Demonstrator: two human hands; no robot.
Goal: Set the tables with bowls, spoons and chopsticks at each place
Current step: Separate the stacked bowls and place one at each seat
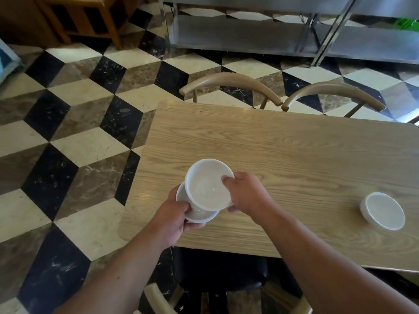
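Here, two hands hold white bowls over the near left part of a light wooden table (283, 155). The left hand (174, 219) is closed around the lower bowl (199, 215). Its thumb lies on the rim, and the other fingers go under the bowl. The right hand (246, 192) grips the top bowl (207, 184). Its thumb is inside the bowl, against the wall, and its fingers curl under the rim on the right side. The top bowl is tipped a little to the left and sits partly in the lower bowl. The rest of the lower bowl peeks out below it and to the left. Both bowls look empty inside. I cannot tell if there are more bowls hidden in the stack.

A third white bowl (383, 210) stands upright on the table, far off to the right, near the front edge. It is well apart from the hands.

Two tan chairs stand at the far side of the table, side by side: one on the left (231, 83) and one on the right (333, 92). Their curved backs almost touch each other. A dark chair seat (222, 270) shows under the near edge of the table. The floor (74, 132) has black, white and brown tiles in a cube pattern. A shiny metal shelf (283, 35) stands beyond the chairs at the back.
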